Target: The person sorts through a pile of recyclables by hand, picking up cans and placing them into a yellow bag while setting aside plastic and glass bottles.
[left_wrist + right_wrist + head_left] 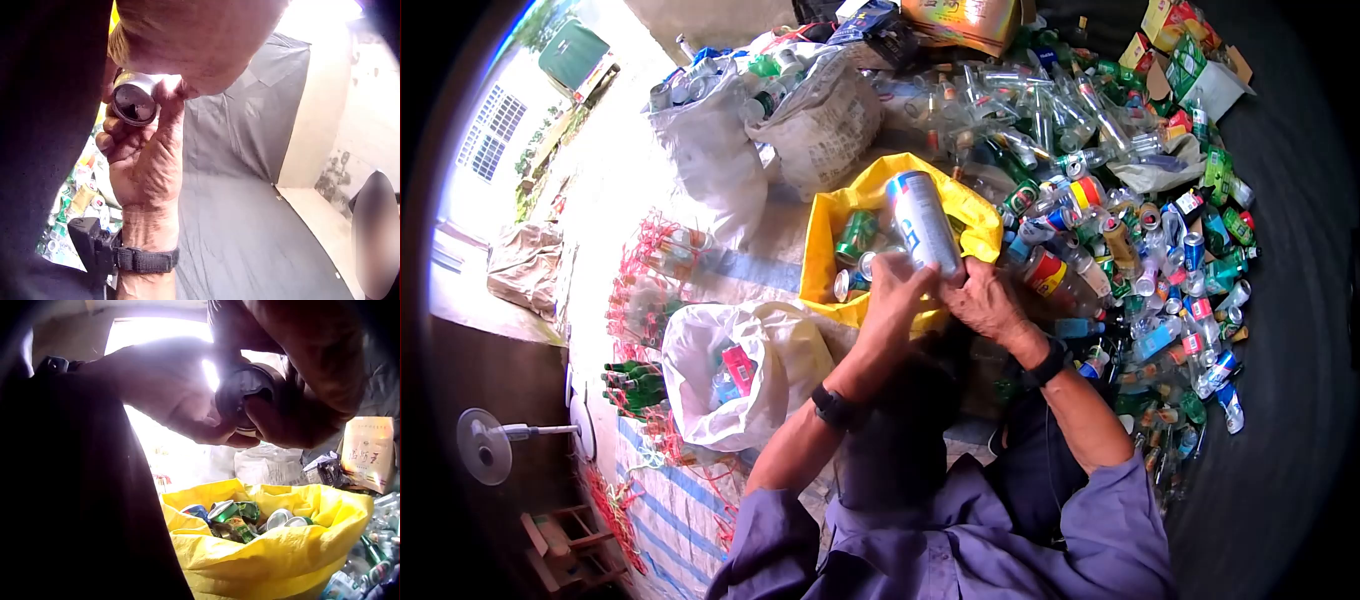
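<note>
A tall silver-and-blue drink can point(922, 225) is held tilted above the yellow bag point(818, 250), its opened end turned toward the body. My left hand point(895, 290) grips the lower left side of the can. At its lower right, my right hand point(990, 305) holds it too, with curled fingers beside it in the left wrist view. A dark opening shows in the can's end point(134, 105) there. From the right wrist, a fingertip lies right at that opening. Several cans, among them a green can point(858, 235), lie inside the yellow bag.
A large heap of bottles and cans point(1120, 250) spreads to the right. White sacks point(820, 120) with cans stand behind, and an open white bag point(690, 400) stands at the left. Green bottles point(635, 388) and a fan point(485, 447) are farther left.
</note>
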`<state>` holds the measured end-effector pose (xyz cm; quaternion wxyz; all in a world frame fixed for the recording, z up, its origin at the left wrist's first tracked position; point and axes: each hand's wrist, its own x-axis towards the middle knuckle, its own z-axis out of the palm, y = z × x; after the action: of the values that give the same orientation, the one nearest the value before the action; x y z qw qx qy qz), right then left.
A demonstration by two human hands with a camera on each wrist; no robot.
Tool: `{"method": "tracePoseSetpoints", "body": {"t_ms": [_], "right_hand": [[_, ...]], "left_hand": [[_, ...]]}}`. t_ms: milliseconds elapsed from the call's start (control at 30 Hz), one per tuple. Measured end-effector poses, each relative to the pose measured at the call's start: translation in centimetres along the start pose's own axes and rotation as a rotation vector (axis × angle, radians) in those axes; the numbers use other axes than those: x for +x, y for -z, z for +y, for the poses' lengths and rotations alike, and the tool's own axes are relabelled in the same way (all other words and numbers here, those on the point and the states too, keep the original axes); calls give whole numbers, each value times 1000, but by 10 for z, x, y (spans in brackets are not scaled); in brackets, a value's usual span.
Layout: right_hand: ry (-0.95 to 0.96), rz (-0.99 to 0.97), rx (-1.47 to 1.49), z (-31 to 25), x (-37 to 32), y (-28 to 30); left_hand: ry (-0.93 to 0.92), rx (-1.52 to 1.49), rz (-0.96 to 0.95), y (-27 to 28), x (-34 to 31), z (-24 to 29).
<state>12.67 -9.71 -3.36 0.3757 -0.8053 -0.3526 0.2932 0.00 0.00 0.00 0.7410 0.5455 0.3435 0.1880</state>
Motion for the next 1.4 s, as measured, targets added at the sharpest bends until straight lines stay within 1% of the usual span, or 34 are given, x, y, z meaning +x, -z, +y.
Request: {"method": "tracePoseSetpoints", "body": {"t_ms": [67,100,167,200,233,300,333,367,433,467,500,533,567,600,633,667,733,767,833,867,933,967,1000,1033,1067,1100,1167,1200,1233,1267,1300,1333,1367,1400], "right_hand": [[188,10,-63,-6,1,-9],[169,2,-43,5,0,-8],[273,-98,226,18,15,-13],[284,-119,289,29,24,-15],[284,-51,255,35,28,-12],[367,200,263,47,36,-9],[148,239,226,58,43,-6],[147,238,232,69,50,-5],[-8,421,24,83,61,-1],[-13,420,28,90,63,-2],[-94,471,-22,93,65,-3],[-174,521,-73,95,67,-3],[-177,521,-71,99,69,-3],[-252,473,-69,99,68,0],[-326,425,-65,99,67,1],[-328,425,-64,107,69,-3],[-245,378,67,131,76,-18],[-249,375,70,139,80,-22],[-207,162,8,149,87,-27],[-210,160,10,153,89,-34],[-24,321,-317,179,100,-62],[-26,319,-316,203,108,-79],[66,319,-264,233,118,-96],[158,319,-214,248,122,-104],[169,341,-147,158,87,-58],[315,341,-220,159,83,-60],[198,246,82,122,63,-38],[198,246,82,109,55,-32],[219,246,-56,99,48,-28],[238,249,-196,95,48,-24],[236,251,-199,112,56,-33],[263,272,-24,141,69,-52],[289,293,153,157,75,-63],[287,293,154,151,72,-55]], "left_hand": [[-33,-120,-3,15,5,-8],[-60,-31,22,14,5,-10],[-358,301,-115,50,31,-32],[-469,627,-193,60,32,-20],[-520,807,-211,73,41,-18],[-530,931,-208,92,53,-13],[41,449,106,71,56,6],[43,454,108,73,63,7],[-71,702,97,84,82,0],[-56,761,129,88,94,-8],[-53,764,126,87,99,-11],[-122,875,111,86,104,-13],[-193,984,96,84,109,-16],[-205,1092,114,84,118,-21],[-204,1093,112,84,126,-26],[-213,1125,128,85,134,-31],[-214,1155,146,82,139,-34],[-210,1158,144,80,140,-34],[-263,1116,144,81,146,-37],[-259,1119,142,81,149,-39],[-247,1139,130,83,154,-43],[-244,1140,129,81,155,-46],[-212,1230,194,76,157,-49],[-180,1318,259,72,158,-51],[-179,1316,259,70,158,-53],[-218,1340,221,67,156,-53],[-301,1391,147,64,154,-51],[-361,1483,171,71,166,-66],[-361,1485,170,75,174,-73],[-283,1449,254,78,186,-79],[-200,1408,336,78,190,-83],[-214,1357,219,66,178,-59],[-209,1373,213,64,177,-54],[-220,1357,192,64,177,-53]]}}
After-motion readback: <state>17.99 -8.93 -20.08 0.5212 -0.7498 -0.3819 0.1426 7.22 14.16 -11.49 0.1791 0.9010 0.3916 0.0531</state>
